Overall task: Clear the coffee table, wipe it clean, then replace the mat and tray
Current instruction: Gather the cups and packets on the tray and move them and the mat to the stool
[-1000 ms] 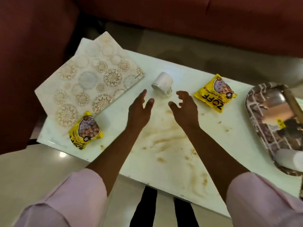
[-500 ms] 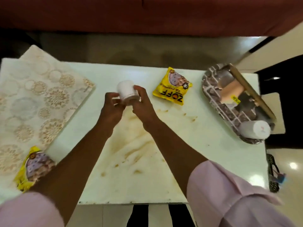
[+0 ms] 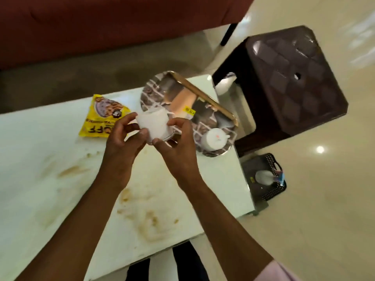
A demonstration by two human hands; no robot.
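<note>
White cup (image 3: 155, 124) held on its side, above the bench (image 3: 40, 138), just beside the tray (image 3: 228, 147); left hand (image 3: 123, 141) and right hand (image 3: 179, 142) both grip it with curled fingers. Set it upright on the tray near the other cup (image 3: 214, 139), whose handle probably faces right, avoiding a knock

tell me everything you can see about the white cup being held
The white cup looks like glazed ceramic, plain and short. It is tilted on its side, lifted above the coffee table near the tray. The left hand and the right hand pinch it from both sides. Its inside is hidden.
</note>
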